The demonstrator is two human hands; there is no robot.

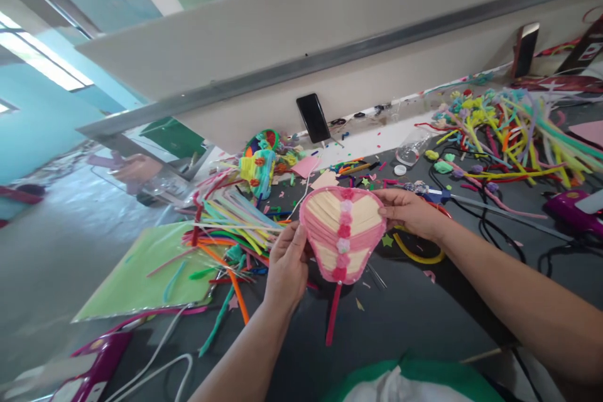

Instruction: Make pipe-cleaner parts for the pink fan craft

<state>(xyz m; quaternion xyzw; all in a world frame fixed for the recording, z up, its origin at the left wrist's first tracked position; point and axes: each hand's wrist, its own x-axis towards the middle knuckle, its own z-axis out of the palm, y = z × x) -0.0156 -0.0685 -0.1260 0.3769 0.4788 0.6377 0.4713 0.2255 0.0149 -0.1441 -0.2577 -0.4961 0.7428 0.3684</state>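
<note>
On my feed I make out a green garment (pixel 443 370) with creased white fabric (pixel 407 391), above bare forearms (pixel 249 352).

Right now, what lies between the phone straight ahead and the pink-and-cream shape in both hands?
In the head view, a pink sheet, cream paper and a white cable lie between the phone and the pink-and-cream shape.

Daylight via window (pixel 42 56) upper L; room dimmish, edges blurred + stretched.
</note>
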